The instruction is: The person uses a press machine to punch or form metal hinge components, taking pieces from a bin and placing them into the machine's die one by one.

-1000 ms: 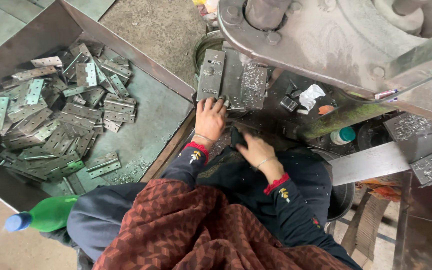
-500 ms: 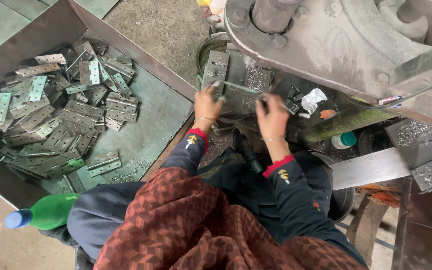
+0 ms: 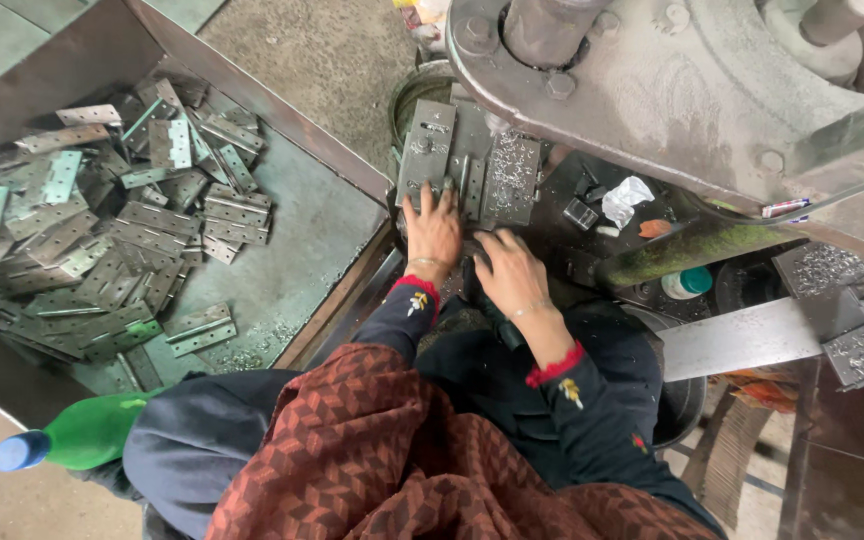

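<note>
Hinges (image 3: 92, 240) lay heaped in the tray (image 3: 302, 250) at nine o'clock, apparently finished. Your left hand (image 3: 434, 228) pressed flat, fingers spread, on the plate (image 3: 427, 150) at twelve; your right hand (image 3: 514, 275) rested beside it, fingers loosely together, holding nothing visible.

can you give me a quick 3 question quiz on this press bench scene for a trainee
1. True or false: the left hand rests on the grey metal plates under the press.
2. What fills the metal tray? A) bolts B) flat hinges C) rags
3. What colour is the cap of the green bottle?

Key: 1 true. 2 B, a heap of hinges. 3 blue. The right hand lies beside the left, nearer the person; whether it grips anything cannot be told.
</note>
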